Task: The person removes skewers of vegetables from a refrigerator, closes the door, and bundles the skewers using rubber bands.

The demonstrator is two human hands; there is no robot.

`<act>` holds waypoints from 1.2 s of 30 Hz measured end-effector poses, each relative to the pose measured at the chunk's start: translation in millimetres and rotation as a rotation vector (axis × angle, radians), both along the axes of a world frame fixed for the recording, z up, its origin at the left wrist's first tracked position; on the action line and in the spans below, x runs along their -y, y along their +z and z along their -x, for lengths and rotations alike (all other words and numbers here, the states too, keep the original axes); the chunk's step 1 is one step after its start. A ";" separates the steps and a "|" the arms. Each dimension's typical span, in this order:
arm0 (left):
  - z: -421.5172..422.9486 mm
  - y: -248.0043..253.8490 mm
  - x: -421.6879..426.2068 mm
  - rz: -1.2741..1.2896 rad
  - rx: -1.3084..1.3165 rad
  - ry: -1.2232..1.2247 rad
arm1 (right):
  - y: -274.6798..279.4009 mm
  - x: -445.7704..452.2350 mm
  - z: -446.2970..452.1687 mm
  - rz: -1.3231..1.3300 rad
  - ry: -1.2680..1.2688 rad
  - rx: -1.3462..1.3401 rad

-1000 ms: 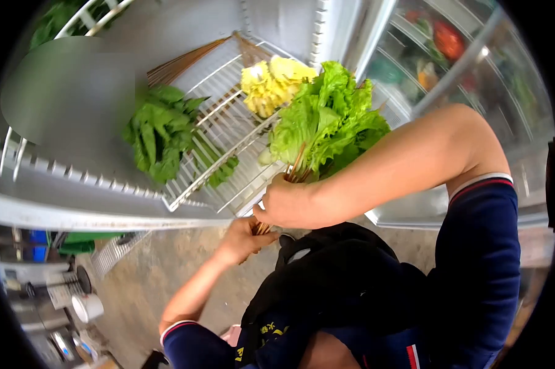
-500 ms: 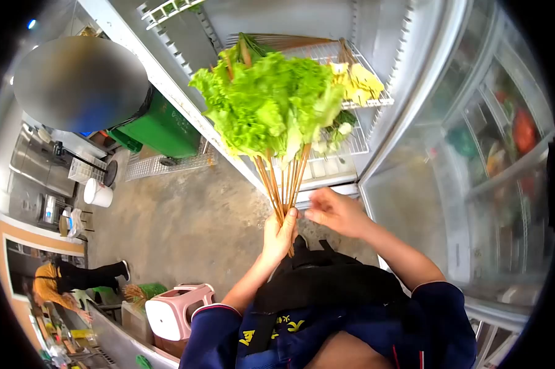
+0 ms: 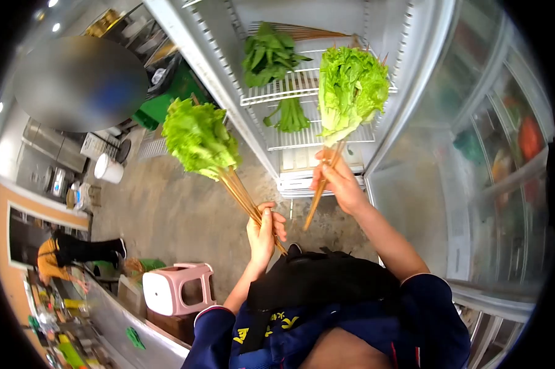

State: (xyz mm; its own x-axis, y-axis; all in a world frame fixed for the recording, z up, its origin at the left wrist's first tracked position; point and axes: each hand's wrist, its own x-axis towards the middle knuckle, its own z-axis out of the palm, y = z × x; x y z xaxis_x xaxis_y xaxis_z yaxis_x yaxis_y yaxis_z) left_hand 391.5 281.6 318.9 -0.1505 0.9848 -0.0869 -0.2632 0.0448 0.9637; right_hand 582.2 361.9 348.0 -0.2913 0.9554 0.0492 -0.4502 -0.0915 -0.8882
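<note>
My left hand (image 3: 265,232) is closed around the wooden skewers of one lettuce bundle (image 3: 202,136), whose green leaves fan out to the upper left. Another lettuce bundle (image 3: 351,89) is upright in my right hand (image 3: 339,183), which grips its skewers below the leaves. That bundle is in front of the open fridge's wire shelves (image 3: 289,93). Dark leafy greens (image 3: 269,55) lie on the upper shelf, and more green stems (image 3: 291,115) are on the shelf below.
The glass fridge door (image 3: 437,203) stands open at the right. A pink and white stool (image 3: 178,290) is at the lower left, near a metal counter (image 3: 130,323). A co-worker in orange (image 3: 51,259) bends at the far left. A green bin (image 3: 176,92) stands beside the fridge.
The lettuce, earlier together in my left hand, is now split into two bundles. My right hand has closed on one and moved up; the left-hand bundle has swung left. The view has turned from the fridge interior.
</note>
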 end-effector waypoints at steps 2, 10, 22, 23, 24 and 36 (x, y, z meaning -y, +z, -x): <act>18.6 -6.6 1.9 0.061 -0.081 0.045 | -3.1 0.6 7.8 -0.062 -0.064 0.096; 85.7 -16.2 -4.1 -0.067 -0.090 0.299 | -10.6 -3.9 54.7 -0.027 -0.221 0.273; 105.7 -30.1 -36.2 -0.156 -0.111 0.482 | 1.1 -30.5 64.2 0.020 -0.203 0.280; 106.9 -29.9 -38.8 -0.203 -0.139 0.489 | 4.4 -31.0 59.9 0.002 -0.215 0.302; 106.0 -30.2 -43.1 -0.267 -0.127 0.518 | 5.3 -31.6 56.6 -0.050 -0.263 0.339; 112.4 -17.9 -79.1 -0.020 0.259 0.365 | 49.6 -56.7 14.4 -0.724 -0.873 1.162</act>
State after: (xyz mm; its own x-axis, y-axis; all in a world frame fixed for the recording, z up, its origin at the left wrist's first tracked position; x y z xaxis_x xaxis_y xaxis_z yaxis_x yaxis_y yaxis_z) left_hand 279.1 360.7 301.0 -0.4641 0.8732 -0.1487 -0.4913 -0.1141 0.8635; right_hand 567.8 418.5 397.6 0.0987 0.7171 0.6900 0.7699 0.3843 -0.5095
